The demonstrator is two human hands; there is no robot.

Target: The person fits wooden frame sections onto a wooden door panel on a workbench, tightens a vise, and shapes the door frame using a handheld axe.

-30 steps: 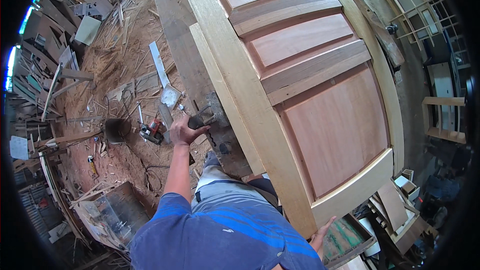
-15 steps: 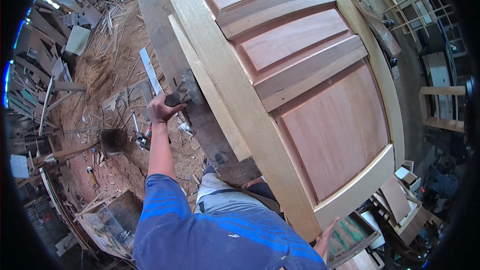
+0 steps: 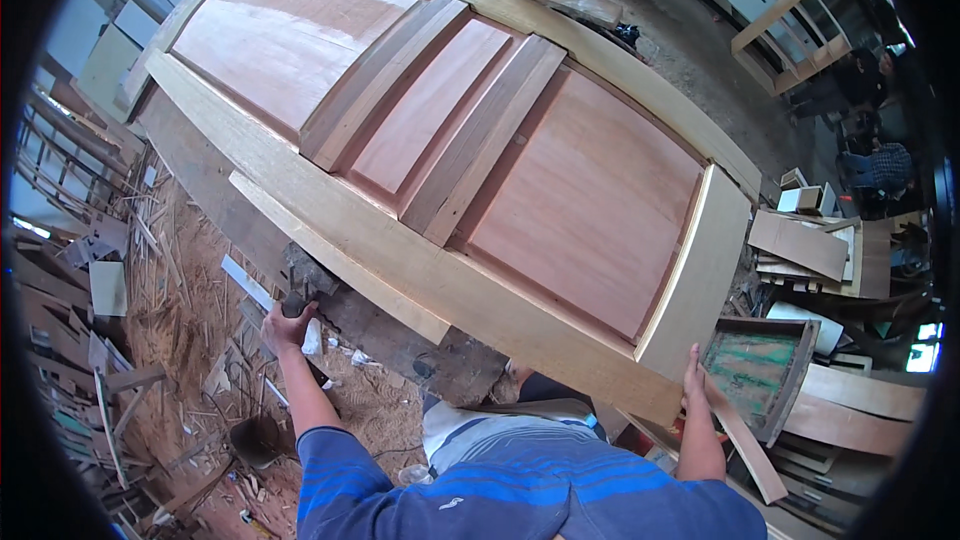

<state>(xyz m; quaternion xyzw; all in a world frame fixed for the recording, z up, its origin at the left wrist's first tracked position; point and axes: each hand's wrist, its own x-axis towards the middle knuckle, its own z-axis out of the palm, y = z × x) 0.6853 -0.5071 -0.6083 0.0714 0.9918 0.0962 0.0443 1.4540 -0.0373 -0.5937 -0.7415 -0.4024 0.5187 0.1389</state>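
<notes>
A wooden panelled door (image 3: 420, 210) with pale outer rails and reddish panels lies on a worn workbench (image 3: 215, 185). My left hand (image 3: 286, 330) is closed round a dark handle-like piece (image 3: 293, 304) beside a grey metal block (image 3: 310, 270) at the bench's near-left edge. Whether it is a clamp or a vice I cannot tell. My right hand (image 3: 694, 380) rests with fingers stretched against the door's right end, by the corner of the near rail. A loose pale wood strip (image 3: 340, 255) lies along the near rail.
Sawdust and offcuts cover the floor (image 3: 190, 310) on the left. A dark bucket-like container (image 3: 258, 440) stands there. At right are a green-stained tray (image 3: 755, 370), a curved wood strip (image 3: 745, 440) and stacked boards (image 3: 800, 245). A person (image 3: 880, 170) is in the far-right background.
My view has turned to the right, so the door lies more crosswise. The right hand, partly hidden before, now shows fully at the door's end. My left hand keeps its hold.
</notes>
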